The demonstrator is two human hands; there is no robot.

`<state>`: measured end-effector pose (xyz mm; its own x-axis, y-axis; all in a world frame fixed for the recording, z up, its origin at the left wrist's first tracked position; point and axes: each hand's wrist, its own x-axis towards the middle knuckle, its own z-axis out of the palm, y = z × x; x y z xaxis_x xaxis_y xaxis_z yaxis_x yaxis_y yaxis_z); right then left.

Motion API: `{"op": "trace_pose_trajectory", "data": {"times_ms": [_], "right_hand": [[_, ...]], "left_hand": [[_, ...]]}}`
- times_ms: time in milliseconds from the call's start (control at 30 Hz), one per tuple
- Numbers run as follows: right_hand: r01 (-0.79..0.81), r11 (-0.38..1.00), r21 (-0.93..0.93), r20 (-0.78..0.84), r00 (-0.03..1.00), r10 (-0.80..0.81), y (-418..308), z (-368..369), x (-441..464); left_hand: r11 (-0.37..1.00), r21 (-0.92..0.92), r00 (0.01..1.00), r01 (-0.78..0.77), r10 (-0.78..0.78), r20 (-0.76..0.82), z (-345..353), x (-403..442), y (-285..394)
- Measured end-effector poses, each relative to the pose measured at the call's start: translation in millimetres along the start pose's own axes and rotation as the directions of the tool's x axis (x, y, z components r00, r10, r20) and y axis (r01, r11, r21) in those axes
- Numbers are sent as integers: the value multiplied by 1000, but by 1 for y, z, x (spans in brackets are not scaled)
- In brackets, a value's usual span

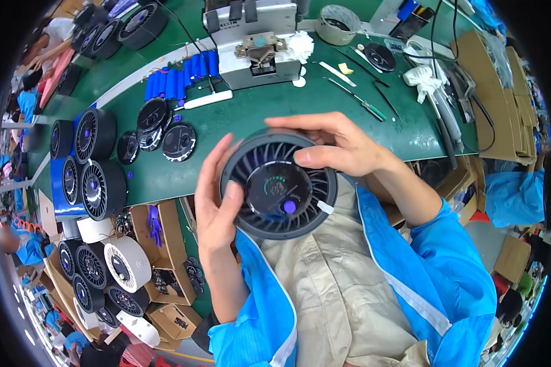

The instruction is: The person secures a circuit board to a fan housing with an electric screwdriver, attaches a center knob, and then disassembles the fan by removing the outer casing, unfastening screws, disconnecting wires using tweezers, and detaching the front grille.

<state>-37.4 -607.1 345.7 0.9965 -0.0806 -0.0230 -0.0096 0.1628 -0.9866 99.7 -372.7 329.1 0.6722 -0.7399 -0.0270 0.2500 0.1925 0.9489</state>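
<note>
Between my two hands is a round black fan unit (pixel 263 192) with curved vanes, a glossy centre disc, a purple button and a white tag on its rim. My left hand (pixel 217 202) grips its left side, thumb on the front face. At the upper right, my right hand (pixel 330 144) holds the rim, with its thumb pressed near the centre disc. The unit is raised in front of my chest, its face turned up toward me. Behind it on the green bench lie several round black discs (pixel 179 142).
A grey machine (pixel 257 55) stands at the back of the bench beside blue cylindrical cells (pixel 176 82). More black fan units (pixel 95 134) stack at left. A green-handled screwdriver (pixel 373 111) and a white-handled tool (pixel 208 100) lie on the bench. Cardboard boxes (pixel 483 92) stand at right.
</note>
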Motion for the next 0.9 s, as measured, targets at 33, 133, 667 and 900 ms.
{"op": "trace_pose_trajectory", "data": {"times_ms": [33,133,667,900], "right_hand": [[-1,1000,1,-9,1000,1,-3,-4,4],[-93,994,-54,12,995,94,-8,-12,13],[-223,961,-161,-358,921,153,-6,10,-42],[-34,997,-64,-363,932,9,12,37,-35]], "left_hand": [[999,12,998,49,-49,47,6,2,5],[988,43,978,150,-155,142,20,3,12],[997,10,951,-74,74,-301,31,-7,-15],[988,-117,934,-102,54,-352,44,-14,-26]]}}
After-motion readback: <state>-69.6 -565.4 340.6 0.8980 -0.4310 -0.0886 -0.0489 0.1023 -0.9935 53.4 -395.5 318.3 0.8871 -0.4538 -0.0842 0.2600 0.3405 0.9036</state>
